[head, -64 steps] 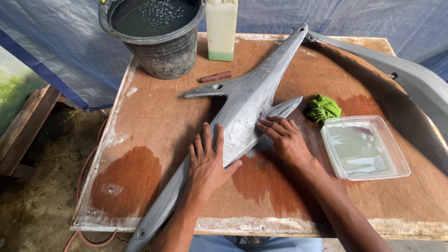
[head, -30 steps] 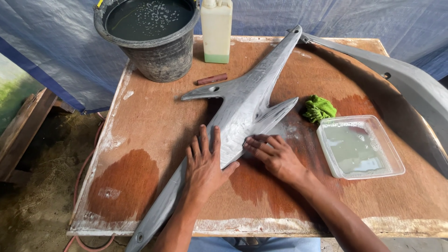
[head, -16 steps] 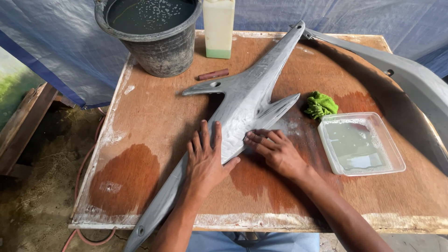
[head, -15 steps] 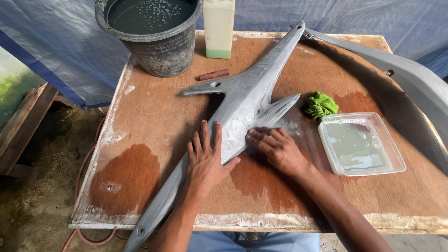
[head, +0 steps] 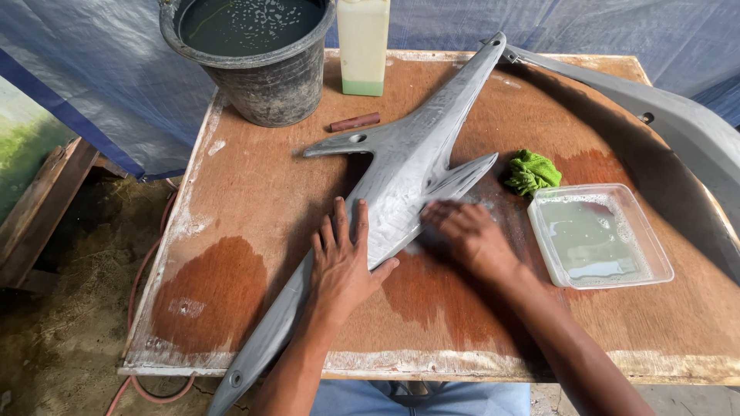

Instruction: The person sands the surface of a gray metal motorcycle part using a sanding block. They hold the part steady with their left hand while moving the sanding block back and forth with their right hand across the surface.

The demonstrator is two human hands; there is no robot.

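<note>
A long grey plastic panel [head: 420, 146] with pointed wings lies diagonally across the wet plywood table [head: 231, 231]. My left hand [head: 343, 258] rests flat on its lower part, fingers spread. My right hand [head: 466, 235] presses down at the panel's right edge, fingers together and blurred; whether something lies under the palm is hidden. The surface around it looks wet and streaked with pale residue.
A black bucket of dark water [head: 250, 54] and a pale plastic bottle [head: 364, 42] stand at the back. A green cloth [head: 530, 171] and a clear square tray of cloudy liquid [head: 597, 235] sit right. Another grey panel [head: 678, 123] curves along the right edge. A small brown stick [head: 354, 122] lies near the bucket.
My right hand has slid back and forth along the panel's right edge, ending a little lower. My left hand has stayed flat in place.
</note>
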